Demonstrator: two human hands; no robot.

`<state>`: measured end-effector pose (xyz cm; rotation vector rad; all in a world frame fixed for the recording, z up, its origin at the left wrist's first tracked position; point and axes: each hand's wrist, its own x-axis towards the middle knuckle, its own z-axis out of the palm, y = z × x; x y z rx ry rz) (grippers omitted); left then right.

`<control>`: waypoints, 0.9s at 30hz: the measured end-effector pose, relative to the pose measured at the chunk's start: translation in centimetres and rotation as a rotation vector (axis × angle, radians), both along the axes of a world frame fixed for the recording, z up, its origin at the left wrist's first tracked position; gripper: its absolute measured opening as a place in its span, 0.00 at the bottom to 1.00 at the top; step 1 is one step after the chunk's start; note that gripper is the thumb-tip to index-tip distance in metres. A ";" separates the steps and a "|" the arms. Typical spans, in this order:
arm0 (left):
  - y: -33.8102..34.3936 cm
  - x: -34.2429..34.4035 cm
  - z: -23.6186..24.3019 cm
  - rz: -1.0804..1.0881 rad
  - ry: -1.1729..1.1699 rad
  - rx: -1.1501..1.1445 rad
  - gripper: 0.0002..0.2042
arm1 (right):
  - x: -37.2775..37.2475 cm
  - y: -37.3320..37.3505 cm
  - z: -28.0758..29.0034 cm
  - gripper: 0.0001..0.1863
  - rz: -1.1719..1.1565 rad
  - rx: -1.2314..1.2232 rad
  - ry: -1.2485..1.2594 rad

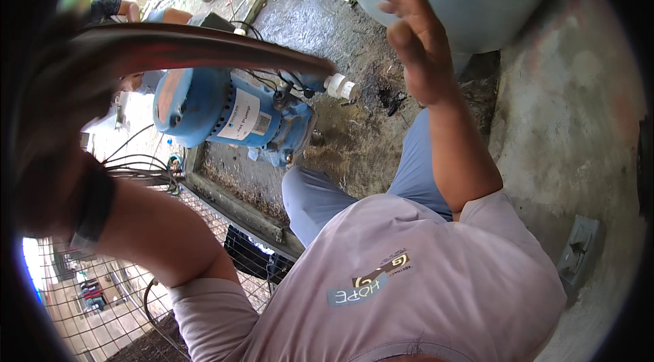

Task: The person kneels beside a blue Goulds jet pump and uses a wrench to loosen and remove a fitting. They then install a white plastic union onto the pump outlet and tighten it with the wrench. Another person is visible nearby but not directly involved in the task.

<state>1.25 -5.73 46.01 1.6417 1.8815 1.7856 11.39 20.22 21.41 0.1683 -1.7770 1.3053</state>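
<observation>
Blue pump (231,113), one, lying on its side on wet, stained concrete (340,151), left of centre and ahead of the seated or squatting wearer; long axis runs from the rounded motor end at left to the pump end at right, dipping slightly rightward; pale label on the flank. White pipe fitting (340,87), one, at the pump's right end, its mouth facing right, toward the side of the right hand. Right hand (417,35), raised, fingers loosely parted and a little bent, holding nothing; it is the nearer hand to the fitting in this view, which lies to its lower left. Left hand (58,110), close to the camera, dark and blurred, nearer the motor end; its grip cannot be told, nor whether the long dark shape (204,47) reaching across from it is finger or held object. That shape hides the pump's upper edge and ends just above the fitting. Surroundings: black wires (262,79) behind the pump; large grey-blue tank (470,1) beyond the right hand; wire mesh (88,280) at lower left; concrete wall (579,110) at right; another person (126,11) at upper left.
</observation>
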 end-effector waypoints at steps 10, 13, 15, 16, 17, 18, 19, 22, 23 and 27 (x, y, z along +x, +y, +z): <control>13.0 -0.3 -21.7 0.096 -0.818 0.008 0.28 | -1.5 -2.1 -7.0 0.27 0.253 -0.192 -0.315; 10.7 -1.0 -28.0 0.104 -1.066 0.065 0.34 | -0.8 0.6 -7.7 0.25 0.323 -0.194 -0.559; 8.6 0.1 -30.1 0.140 -1.261 0.056 0.42 | -0.3 3.1 -6.7 0.27 0.334 -0.113 -0.809; 7.4 0.0 -31.8 0.187 -1.327 0.082 0.41 | -0.9 4.0 -6.1 0.28 0.327 -0.031 -0.932; 6.5 0.0 -34.0 0.224 -1.394 0.107 0.40 | -1.6 4.6 -5.6 0.30 0.309 0.055 -1.054; 6.1 0.1 -36.0 0.210 -1.435 0.127 0.39 | -2.3 4.7 -5.9 0.33 0.227 0.147 -1.092; 5.7 0.0 -37.7 0.201 -1.482 0.141 0.38 | -3.2 4.7 -5.7 0.33 0.231 0.260 -1.135; 5.8 0.6 -41.3 0.211 -1.412 0.018 0.34 | -4.9 4.4 -5.3 0.33 0.245 0.569 -1.248; 5.9 0.9 -42.2 0.224 -1.350 -0.050 0.33 | -5.2 4.1 -5.3 0.32 0.253 0.648 -1.277; 4.5 1.6 -45.1 0.219 -1.294 -0.026 0.24 | -5.3 2.4 -5.6 0.30 0.230 0.728 -1.408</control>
